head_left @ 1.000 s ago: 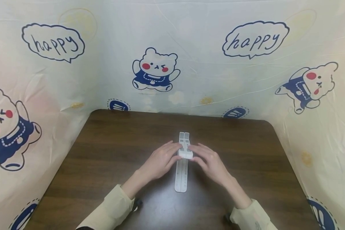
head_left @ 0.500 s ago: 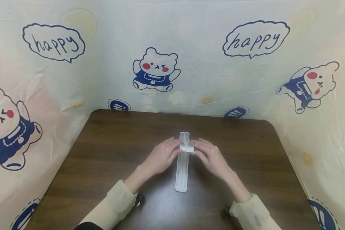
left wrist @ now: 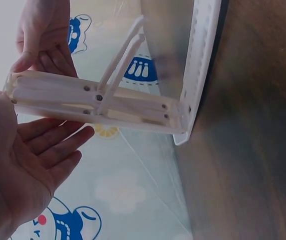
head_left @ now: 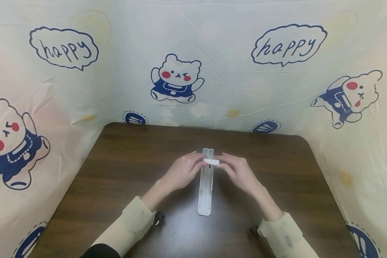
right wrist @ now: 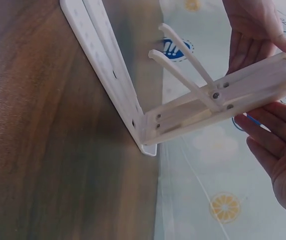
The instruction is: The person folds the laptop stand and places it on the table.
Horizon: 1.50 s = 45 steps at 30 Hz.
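A white folding stand lies lengthwise before me, its long slotted base (head_left: 205,193) flat on the table. Hinged at the far end of the base, a shorter panel (left wrist: 137,102) is lifted steeply, and I see its free end nearly edge-on in the head view. Two thin support legs (left wrist: 120,65) stick out from the panel's underside, touching nothing. My left hand (head_left: 180,171) grips the left side of the panel's free end between thumb and fingers. On the opposite side, my right hand (head_left: 243,175) holds the same end likewise. Parts of the fingers are hidden behind the panel.
The dark brown wooden table (head_left: 116,172) extends around the stand on every side. A pale cloth (head_left: 219,79) printed with bears and lettering hangs behind the table and along both sides.
Both hands have moved away from me, tilting the panel's free end up and toward the far side. Its face has narrowed to an edge, and more of the base shows.
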Each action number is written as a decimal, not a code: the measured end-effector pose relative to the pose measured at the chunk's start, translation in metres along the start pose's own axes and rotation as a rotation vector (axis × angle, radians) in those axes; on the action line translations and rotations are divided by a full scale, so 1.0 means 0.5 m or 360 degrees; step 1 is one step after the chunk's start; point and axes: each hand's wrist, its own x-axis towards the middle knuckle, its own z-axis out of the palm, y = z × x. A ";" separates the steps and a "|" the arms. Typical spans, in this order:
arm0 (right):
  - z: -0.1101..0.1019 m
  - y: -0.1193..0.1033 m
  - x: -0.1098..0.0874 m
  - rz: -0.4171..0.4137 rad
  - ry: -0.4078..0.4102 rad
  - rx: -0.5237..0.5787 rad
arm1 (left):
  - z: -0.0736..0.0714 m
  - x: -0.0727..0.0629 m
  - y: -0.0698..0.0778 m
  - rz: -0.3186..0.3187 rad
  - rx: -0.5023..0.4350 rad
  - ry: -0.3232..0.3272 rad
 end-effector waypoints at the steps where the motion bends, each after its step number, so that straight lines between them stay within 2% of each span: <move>1: -0.001 0.000 0.003 0.0012 0.0003 0.0000 | -0.001 0.003 -0.001 -0.0007 -0.0005 0.0000; 15: -0.009 0.003 0.028 0.0078 0.0074 0.0029 | -0.012 0.033 -0.007 -0.0107 -0.0183 -0.0018; 25: -0.015 0.000 0.031 0.0145 0.0022 0.0035 | -0.015 0.038 -0.007 -0.0147 -0.0216 -0.0026; 35: -0.013 0.000 0.035 0.0144 0.0025 0.0054 | -0.022 0.042 -0.007 -0.0114 -0.0211 -0.0018; 45: -0.015 0.012 0.058 0.0181 0.0109 0.0075 | -0.029 0.071 -0.012 -0.0080 -0.0232 0.0027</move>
